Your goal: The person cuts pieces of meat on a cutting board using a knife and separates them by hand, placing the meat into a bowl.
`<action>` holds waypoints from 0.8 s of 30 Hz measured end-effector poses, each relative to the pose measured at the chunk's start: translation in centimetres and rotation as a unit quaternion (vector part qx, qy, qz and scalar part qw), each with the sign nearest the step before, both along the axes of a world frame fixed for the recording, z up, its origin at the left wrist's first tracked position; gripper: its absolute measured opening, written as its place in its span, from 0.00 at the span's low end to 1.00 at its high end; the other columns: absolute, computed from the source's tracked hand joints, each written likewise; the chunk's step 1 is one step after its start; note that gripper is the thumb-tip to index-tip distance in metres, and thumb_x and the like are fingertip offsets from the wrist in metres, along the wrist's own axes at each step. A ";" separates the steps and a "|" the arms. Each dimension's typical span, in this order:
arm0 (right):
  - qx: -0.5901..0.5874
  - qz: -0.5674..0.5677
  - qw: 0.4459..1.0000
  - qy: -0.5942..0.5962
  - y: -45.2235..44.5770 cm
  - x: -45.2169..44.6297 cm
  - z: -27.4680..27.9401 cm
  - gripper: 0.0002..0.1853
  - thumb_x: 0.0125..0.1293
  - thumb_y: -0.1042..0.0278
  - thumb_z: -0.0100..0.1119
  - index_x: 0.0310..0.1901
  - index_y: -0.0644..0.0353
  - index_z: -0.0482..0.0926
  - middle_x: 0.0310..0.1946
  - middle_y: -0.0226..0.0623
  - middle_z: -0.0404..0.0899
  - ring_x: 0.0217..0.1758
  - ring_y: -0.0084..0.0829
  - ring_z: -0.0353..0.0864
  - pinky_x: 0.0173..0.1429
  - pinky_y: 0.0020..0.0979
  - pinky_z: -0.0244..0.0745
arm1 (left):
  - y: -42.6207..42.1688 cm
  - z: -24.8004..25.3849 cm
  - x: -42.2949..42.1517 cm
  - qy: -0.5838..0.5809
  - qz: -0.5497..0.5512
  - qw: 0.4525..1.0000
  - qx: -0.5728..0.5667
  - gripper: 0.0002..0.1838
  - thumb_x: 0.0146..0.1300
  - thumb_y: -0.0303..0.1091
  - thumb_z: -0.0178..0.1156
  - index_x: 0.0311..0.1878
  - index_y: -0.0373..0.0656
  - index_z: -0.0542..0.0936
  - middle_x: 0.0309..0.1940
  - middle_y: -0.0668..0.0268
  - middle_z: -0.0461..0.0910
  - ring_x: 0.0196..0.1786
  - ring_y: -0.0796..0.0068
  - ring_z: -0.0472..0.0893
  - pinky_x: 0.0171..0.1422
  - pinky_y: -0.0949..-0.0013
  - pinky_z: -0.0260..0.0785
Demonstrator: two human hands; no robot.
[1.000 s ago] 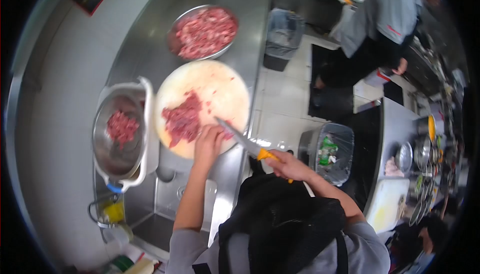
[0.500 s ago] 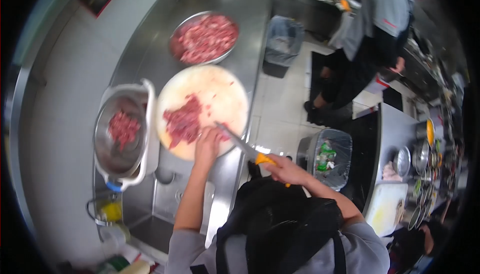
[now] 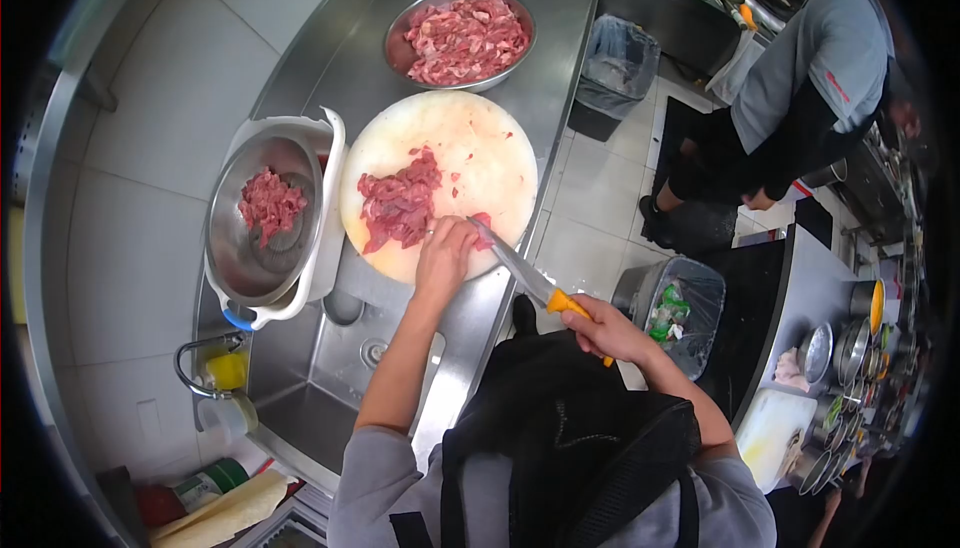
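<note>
On a round white cutting board [image 3: 495,173] lies a heap of sliced raw meat [image 3: 400,200]. My left hand [image 3: 445,256] rests at the board's near edge with bent fingers, pressing on a small piece of meat [image 3: 484,232]. My right hand [image 3: 603,330] is closed round the yellow handle of a knife [image 3: 522,270]. The blade points up and left, its tip beside my left fingertips at the meat. How much meat is under my left fingers is hidden.
A metal bowl of meat [image 3: 470,40] stands beyond the board. Left of it, a metal bowl [image 3: 225,253] with some meat sits in a white basket [image 3: 334,198]. A sink [image 3: 300,408] is nearer me. Bins [image 3: 612,68] and a person [image 3: 810,68] are to the right.
The view has shifted, so the board, bowls and hands sit further right in it. My left hand stays at the meat, and my right hand still holds the knife beside it.
</note>
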State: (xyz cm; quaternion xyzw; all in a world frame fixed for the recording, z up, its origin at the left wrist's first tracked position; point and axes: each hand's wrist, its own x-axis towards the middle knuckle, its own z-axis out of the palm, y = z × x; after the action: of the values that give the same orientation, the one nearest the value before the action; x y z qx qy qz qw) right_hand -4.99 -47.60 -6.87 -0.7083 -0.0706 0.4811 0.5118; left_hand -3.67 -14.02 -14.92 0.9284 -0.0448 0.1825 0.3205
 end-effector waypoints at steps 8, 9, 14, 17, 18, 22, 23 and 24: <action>0.011 0.004 0.999 0.051 -1.0 0.4 -0.1 0.20 0.89 0.48 0.57 0.63 0.58 0.79 0.23 0.25 0.75 0.22 0.18 0.72 0.29 0.27 0.68 | -0.2 0.3 0.1 -0.008 0.002 1.000 0.026 0.04 0.72 0.26 0.70 0.47 0.41 0.87 0.48 0.59 0.83 0.56 0.50 0.81 0.64 0.50 0.75; 0.009 0.001 0.999 0.052 -1.2 0.3 0.2 0.20 0.89 0.48 0.57 0.63 0.58 0.79 0.23 0.25 0.75 0.21 0.18 0.72 0.28 0.27 0.68 | -0.2 0.3 0.2 -0.006 0.003 1.000 0.028 0.04 0.72 0.26 0.70 0.47 0.41 0.87 0.48 0.59 0.83 0.56 0.50 0.81 0.64 0.50 0.75; -0.017 0.026 0.998 0.052 -2.5 0.3 1.4 0.21 0.89 0.48 0.57 0.64 0.59 0.80 0.22 0.26 0.75 0.22 0.18 0.72 0.29 0.28 0.69 | -0.2 1.3 0.6 -0.013 0.006 0.998 0.061 0.06 0.73 0.28 0.70 0.49 0.41 0.86 0.47 0.58 0.83 0.56 0.50 0.81 0.64 0.50 0.75; -0.034 0.043 0.998 -0.016 -2.8 0.0 1.4 0.22 0.88 0.48 0.58 0.66 0.59 0.80 0.24 0.32 0.79 0.23 0.27 0.78 0.32 0.35 0.75 | -0.1 0.9 1.2 -0.024 0.037 0.996 0.078 0.08 0.74 0.30 0.70 0.51 0.41 0.85 0.48 0.56 0.83 0.55 0.48 0.82 0.62 0.49 0.76; -0.049 0.050 0.995 -0.073 -2.9 -0.1 1.5 0.23 0.87 0.49 0.59 0.68 0.59 0.80 0.25 0.38 0.83 0.24 0.34 0.84 0.35 0.40 0.80 | -0.4 1.5 1.3 -0.025 0.036 0.996 0.079 0.08 0.74 0.30 0.70 0.51 0.41 0.85 0.48 0.56 0.83 0.55 0.48 0.82 0.62 0.49 0.76; -0.118 0.075 0.937 -0.320 -2.7 -1.6 2.6 0.24 0.84 0.51 0.61 0.72 0.55 0.79 0.34 0.51 0.91 0.34 0.55 0.92 0.44 0.53 0.86 | -1.5 3.0 1.0 0.064 0.042 0.997 0.023 0.11 0.73 0.34 0.72 0.52 0.40 0.85 0.47 0.53 0.84 0.54 0.44 0.84 0.59 0.46 0.78; -0.173 0.096 0.924 -0.328 -2.5 -1.6 4.1 0.24 0.84 0.52 0.62 0.73 0.53 0.79 0.38 0.54 0.91 0.39 0.59 0.91 0.48 0.55 0.86 | -1.3 3.3 1.3 0.058 0.031 0.996 0.057 0.12 0.72 0.35 0.72 0.52 0.40 0.85 0.47 0.52 0.85 0.53 0.43 0.85 0.58 0.45 0.79; -0.227 0.115 0.907 -0.336 -2.4 -1.6 5.2 0.24 0.83 0.52 0.63 0.73 0.52 0.79 0.41 0.56 0.92 0.44 0.63 0.91 0.51 0.58 0.86 | -0.9 3.3 1.6 0.058 0.031 0.996 0.060 0.12 0.72 0.35 0.72 0.52 0.40 0.85 0.47 0.52 0.85 0.53 0.43 0.85 0.58 0.45 0.79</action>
State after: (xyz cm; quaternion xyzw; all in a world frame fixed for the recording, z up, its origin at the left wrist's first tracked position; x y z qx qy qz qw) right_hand -6.57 -49.99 -1.64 -0.9122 -0.2081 0.2730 0.2240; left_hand -2.11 -14.95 -11.60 0.9560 -0.0083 0.1353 0.2601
